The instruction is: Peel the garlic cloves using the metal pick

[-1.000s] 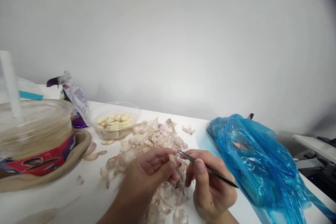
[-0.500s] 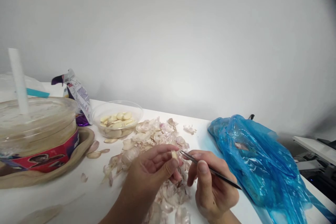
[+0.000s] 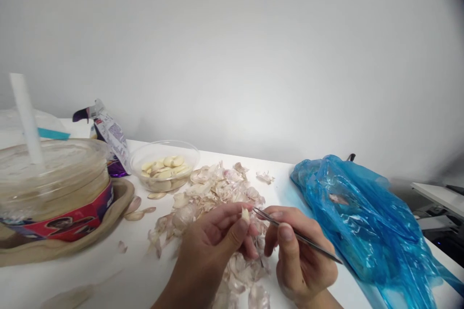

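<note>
My left hand [image 3: 217, 239] pinches a garlic clove [image 3: 245, 214] over a heap of garlic skins [image 3: 217, 186]; my right hand [image 3: 306, 256] grips tweezers [image 3: 302, 237], their tips just beside the clove. Farther left sits a clear bowl [image 3: 135, 163] of peeled cloves [image 3: 165, 169]; to the right, a blue plastic bag [image 3: 362, 222].
</note>
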`<state>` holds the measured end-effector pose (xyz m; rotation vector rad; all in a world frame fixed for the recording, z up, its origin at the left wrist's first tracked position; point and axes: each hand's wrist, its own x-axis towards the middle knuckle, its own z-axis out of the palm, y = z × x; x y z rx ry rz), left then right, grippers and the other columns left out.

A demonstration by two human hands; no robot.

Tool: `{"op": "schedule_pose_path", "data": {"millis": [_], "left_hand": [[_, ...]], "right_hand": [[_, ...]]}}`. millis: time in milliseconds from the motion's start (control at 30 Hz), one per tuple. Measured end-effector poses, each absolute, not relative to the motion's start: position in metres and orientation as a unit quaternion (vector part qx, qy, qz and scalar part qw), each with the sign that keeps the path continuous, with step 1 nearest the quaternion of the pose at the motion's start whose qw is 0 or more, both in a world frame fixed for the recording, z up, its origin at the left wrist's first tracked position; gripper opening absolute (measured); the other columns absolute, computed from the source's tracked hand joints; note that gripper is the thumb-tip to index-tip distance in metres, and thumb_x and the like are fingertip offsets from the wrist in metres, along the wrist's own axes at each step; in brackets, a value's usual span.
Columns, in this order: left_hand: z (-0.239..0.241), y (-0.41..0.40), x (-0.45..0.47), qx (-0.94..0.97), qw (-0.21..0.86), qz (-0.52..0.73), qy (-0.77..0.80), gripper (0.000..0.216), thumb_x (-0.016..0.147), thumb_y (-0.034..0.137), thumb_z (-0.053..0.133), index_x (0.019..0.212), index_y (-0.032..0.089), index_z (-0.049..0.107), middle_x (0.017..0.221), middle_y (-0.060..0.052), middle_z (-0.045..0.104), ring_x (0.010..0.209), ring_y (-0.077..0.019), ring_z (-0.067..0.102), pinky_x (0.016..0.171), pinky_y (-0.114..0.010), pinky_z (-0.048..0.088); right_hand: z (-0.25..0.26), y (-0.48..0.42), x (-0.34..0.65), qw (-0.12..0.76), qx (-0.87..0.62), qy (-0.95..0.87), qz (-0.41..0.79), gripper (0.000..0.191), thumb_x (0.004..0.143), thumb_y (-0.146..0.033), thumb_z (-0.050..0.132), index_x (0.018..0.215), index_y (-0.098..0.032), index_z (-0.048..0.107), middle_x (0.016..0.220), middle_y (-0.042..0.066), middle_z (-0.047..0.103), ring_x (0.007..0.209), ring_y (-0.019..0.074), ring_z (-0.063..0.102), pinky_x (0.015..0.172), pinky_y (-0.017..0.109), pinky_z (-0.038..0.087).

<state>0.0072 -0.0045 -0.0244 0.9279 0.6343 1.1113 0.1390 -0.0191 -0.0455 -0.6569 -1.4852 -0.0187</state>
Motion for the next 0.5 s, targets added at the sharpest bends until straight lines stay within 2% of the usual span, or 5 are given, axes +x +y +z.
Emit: {"op": "schedule_pose_path", "data": {"millis": [133,267,400,500], "left_hand": [[-0.028,-0.002,0.008,0.421,0.701,0.503,0.280,0.012,0.070,0.021,0.068,0.081,0.018,0.065,0.054,0.002,0.066,0.047,-0.0087,0.057,0.050,-0.019,0.045],[-0.024,-0.001,0.008,0.407,0.709,0.506,0.276,0.012,0.063,0.016,0.072,0.073,0.017,0.064,0.049,0.002,0.065,0.044,-0.0092,0.058,0.046,-0.019,0.044],[-0.018,-0.003,0.007,0.411,0.717,0.484,0.287,0.013,0.061,0.008,0.070,0.068,0.017,0.063,0.048,0.001,0.068,0.039,-0.0097,0.058,0.039,-0.018,0.042],[-0.016,-0.004,0.007,0.424,0.720,0.463,0.297,0.013,0.060,0.005,0.068,0.064,0.017,0.064,0.045,0.002,0.067,0.038,-0.0103,0.059,0.041,-0.019,0.043]], "right_hand": [[-0.042,-0.020,0.137,0.693,-0.275,-0.667,-0.016,0.024,0.084,-0.008,0.048,0.103,-0.014,0.060,0.080,0.008,0.066,0.067,0.0190,0.067,0.052,0.031,0.058],[-0.040,-0.018,0.135,0.704,-0.265,-0.659,0.008,0.019,0.086,-0.013,0.046,0.098,-0.016,0.060,0.078,0.007,0.065,0.060,0.0167,0.065,0.045,0.029,0.055],[-0.040,-0.017,0.135,0.717,-0.275,-0.640,0.023,0.015,0.088,-0.018,0.045,0.093,-0.017,0.059,0.075,0.005,0.062,0.060,0.0160,0.062,0.046,0.029,0.054],[-0.040,-0.017,0.135,0.715,-0.274,-0.643,0.022,0.015,0.089,-0.021,0.045,0.095,-0.017,0.058,0.069,0.003,0.058,0.057,0.0146,0.059,0.045,0.029,0.052]]}}
